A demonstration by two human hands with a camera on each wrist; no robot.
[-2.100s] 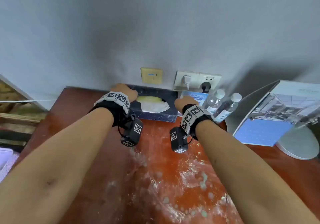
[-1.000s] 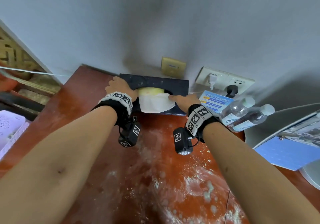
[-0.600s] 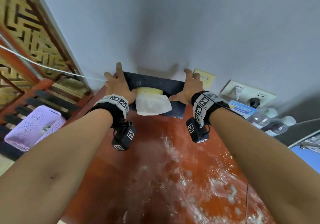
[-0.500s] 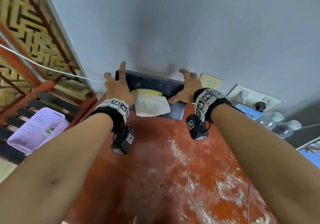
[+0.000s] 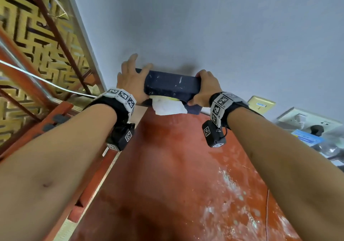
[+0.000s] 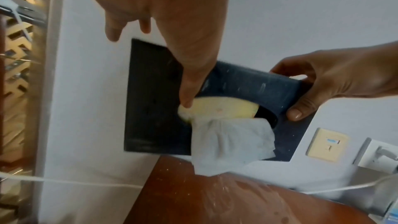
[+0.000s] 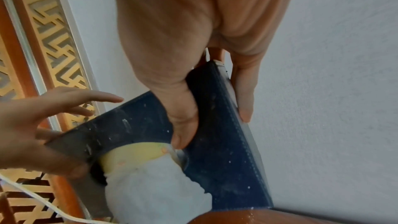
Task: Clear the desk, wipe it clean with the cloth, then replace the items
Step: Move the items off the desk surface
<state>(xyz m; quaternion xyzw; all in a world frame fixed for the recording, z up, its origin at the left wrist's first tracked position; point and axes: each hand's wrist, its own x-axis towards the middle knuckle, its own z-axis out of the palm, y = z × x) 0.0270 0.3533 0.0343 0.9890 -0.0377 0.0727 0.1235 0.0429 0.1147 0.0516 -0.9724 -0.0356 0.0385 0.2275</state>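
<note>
Tissue box [image 5: 170, 86] held tilted above the surface [image 5: 167, 175]; left hand [image 5: 130, 84] and right hand [image 5: 206, 90] fingers clasp its ends.

Left hand [image 5: 131, 80] covers tissue box [image 5: 172, 86] left end; fingertips of right hand [image 5: 205, 90] hidden behind right end. Blue card [image 5: 307, 138] and socket [image 5: 309, 121] at desk [image 5: 176, 175] right edge blurred, print illegible.

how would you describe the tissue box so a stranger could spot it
Look at the grey wall above the far edge of the red desk. Both hands hold a dark blue box there; it alone has a white tissue hanging out.
</note>
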